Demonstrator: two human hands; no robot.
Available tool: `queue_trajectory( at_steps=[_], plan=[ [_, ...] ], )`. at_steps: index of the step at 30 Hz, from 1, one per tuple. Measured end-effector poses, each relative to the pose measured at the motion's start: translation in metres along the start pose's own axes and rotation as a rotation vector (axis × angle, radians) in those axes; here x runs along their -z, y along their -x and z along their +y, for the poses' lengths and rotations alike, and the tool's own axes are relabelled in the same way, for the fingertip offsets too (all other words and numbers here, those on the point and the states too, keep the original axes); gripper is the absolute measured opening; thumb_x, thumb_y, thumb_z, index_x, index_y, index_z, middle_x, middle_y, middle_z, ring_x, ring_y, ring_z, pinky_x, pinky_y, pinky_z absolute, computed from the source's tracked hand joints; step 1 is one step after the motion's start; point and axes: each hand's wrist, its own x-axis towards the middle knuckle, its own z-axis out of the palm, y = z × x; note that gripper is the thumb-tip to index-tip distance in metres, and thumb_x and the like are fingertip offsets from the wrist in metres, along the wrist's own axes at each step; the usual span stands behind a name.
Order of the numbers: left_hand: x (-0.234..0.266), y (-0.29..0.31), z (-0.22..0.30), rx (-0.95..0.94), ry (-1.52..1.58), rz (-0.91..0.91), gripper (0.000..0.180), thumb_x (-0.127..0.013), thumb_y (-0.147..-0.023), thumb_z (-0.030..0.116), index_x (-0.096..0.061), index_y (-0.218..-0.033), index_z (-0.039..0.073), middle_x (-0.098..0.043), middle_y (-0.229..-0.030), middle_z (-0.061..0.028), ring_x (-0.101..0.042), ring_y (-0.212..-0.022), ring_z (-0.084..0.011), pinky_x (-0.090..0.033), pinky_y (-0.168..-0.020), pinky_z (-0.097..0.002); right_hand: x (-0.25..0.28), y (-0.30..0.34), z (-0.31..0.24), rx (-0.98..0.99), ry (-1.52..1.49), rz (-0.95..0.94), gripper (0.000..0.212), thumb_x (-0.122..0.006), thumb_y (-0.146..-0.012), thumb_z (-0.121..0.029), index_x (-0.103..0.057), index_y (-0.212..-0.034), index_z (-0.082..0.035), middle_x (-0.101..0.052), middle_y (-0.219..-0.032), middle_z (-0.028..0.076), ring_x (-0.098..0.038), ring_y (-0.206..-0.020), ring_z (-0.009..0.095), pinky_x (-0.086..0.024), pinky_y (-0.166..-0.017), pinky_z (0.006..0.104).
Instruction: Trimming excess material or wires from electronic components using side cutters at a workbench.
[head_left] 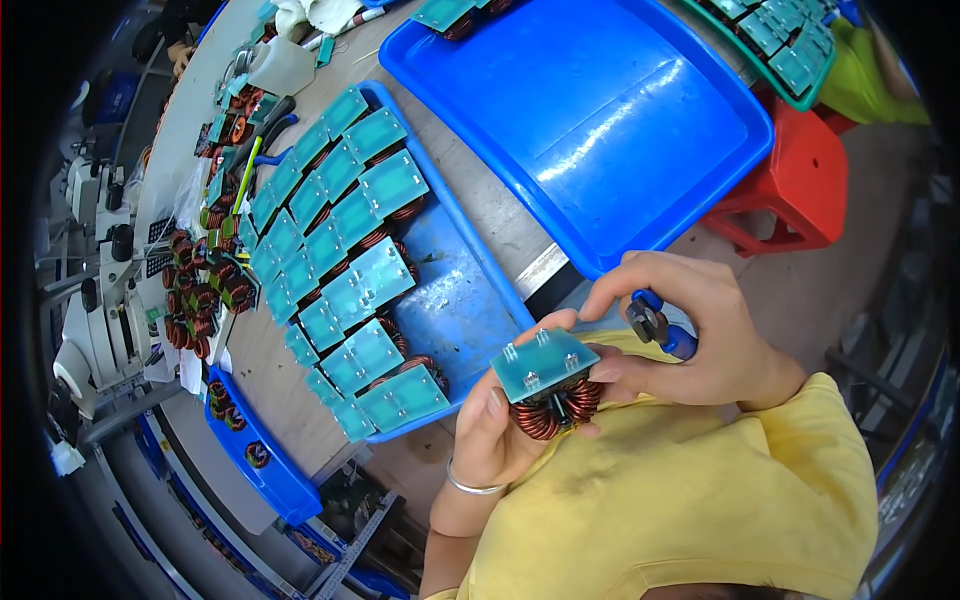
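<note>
Close to my chest, my left hand (492, 437) grips a copper-wound toroidal coil (540, 415) from below and from the left. A small green circuit board (533, 372) sits on top of the coil, with shiny wire ends poking up through it. Tucked in the palm of my right hand (725, 335) are blue-handled cutting pliers (652, 322), their dark jaws pointing up and to the left. The thumb of that hand reaches the board's right edge, and its index finger arches over toward my left fingertips.
A blue tray (480, 290) to the left holds rows of board-topped coils (350, 215). Beyond my hands lies a larger blue tray (610, 110). Loose coils (195, 290) crowd the bench's left edge. A red stool (800, 190) and a green tray (815, 95) are at right.
</note>
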Motion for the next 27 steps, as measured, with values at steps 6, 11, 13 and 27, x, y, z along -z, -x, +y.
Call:
queue_trajectory(
  at_steps=[6,11,13,27],
  plan=[
    [0.002,0.003,-0.004,-0.009,0.054,0.007,0.081,-0.052,-0.087,0.041,-0.011,-0.137,-0.008,-0.028,-0.133,-0.0349,-0.047,-0.116,-0.0377,-0.052,-0.083,-0.0402,-0.002,0.003,0.0,0.024,-0.057,-0.052,0.032,-0.077,-0.064,-0.008,-0.06,-0.09,-0.004,-0.062,-0.081,0.006,-0.057,-0.067,0.017,-0.043,-0.059,0.0261],
    [0.004,0.003,-0.012,-0.099,0.379,-0.106,0.08,-0.052,-0.087,0.038,-0.009,-0.137,-0.008,-0.027,-0.134,-0.0343,-0.047,-0.115,-0.0374,-0.051,-0.083,-0.0431,-0.002,0.002,-0.002,0.043,-0.035,-0.067,0.031,-0.077,-0.063,-0.007,-0.06,-0.089,-0.005,-0.062,-0.08,0.006,-0.057,-0.067,0.017,-0.043,-0.058,0.0259],
    [0.005,0.003,-0.013,-0.127,0.452,-0.148,0.08,-0.052,-0.088,0.037,-0.008,-0.137,-0.007,-0.028,-0.134,-0.033,-0.047,-0.115,-0.0372,-0.051,-0.084,-0.0445,-0.002,0.002,-0.001,0.041,-0.038,-0.064,0.031,-0.078,-0.063,-0.006,-0.06,-0.088,-0.004,-0.061,-0.08,0.006,-0.057,-0.066,0.017,-0.043,-0.058,0.0258],
    [0.001,0.004,-0.007,-0.053,0.143,-0.098,0.082,-0.074,-0.072,0.036,-0.029,-0.13,-0.001,-0.044,-0.114,-0.0216,-0.059,-0.092,-0.0384,-0.057,-0.061,-0.0374,0.006,0.005,0.003,0.098,0.081,-0.068,0.033,-0.075,-0.068,-0.02,-0.057,-0.087,-0.002,-0.057,-0.078,0.008,-0.051,-0.064,0.02,-0.041,-0.055,0.0289]
  ],
)
